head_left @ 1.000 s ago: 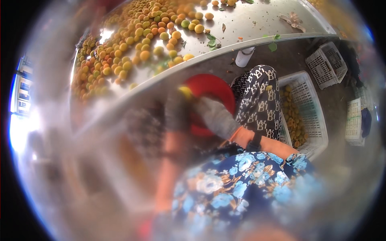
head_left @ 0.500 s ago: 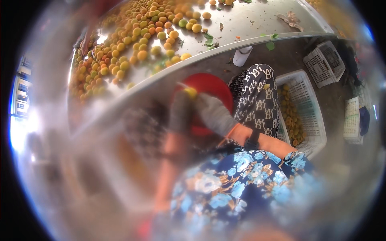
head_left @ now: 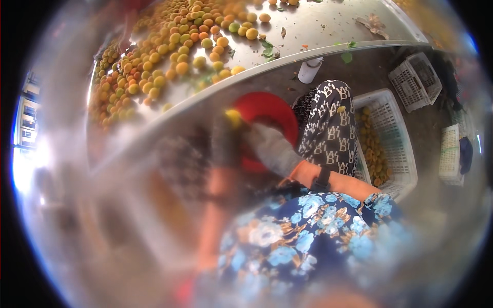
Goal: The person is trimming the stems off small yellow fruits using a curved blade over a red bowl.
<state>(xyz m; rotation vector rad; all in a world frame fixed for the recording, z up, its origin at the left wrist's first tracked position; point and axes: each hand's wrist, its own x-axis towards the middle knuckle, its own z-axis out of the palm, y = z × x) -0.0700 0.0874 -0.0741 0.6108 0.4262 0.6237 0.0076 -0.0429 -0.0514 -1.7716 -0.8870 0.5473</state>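
Note:
Both my hands wear grey gloves and meet above a red basin (head_left: 275,107) by my knees. My left hand (head_left: 225,141), blurred, is closed on a yellow apricot (head_left: 233,118) that shows at its fingertips. Right beside it, my right hand (head_left: 272,148) reaches in with curled fingers, its fingertips smeared and partly hidden. What those fingers hold, if anything, does not show. On the metal table (head_left: 308,28) ahead lies a large spread of yellow, orange and greenish apricots (head_left: 154,66).
The raised table edge (head_left: 287,60) curves just beyond the basin. To my right stands a white plastic crate (head_left: 400,138) with split apricots (head_left: 375,149) inside. Farther right are another crate (head_left: 416,82) and a pale basket (head_left: 451,154). A white container (head_left: 309,71) stands under the table.
My left hand and the apricot have shifted slightly left, away from the right fingertips. A thin pale streak beside the apricot no longer shows. My right hand has barely moved.

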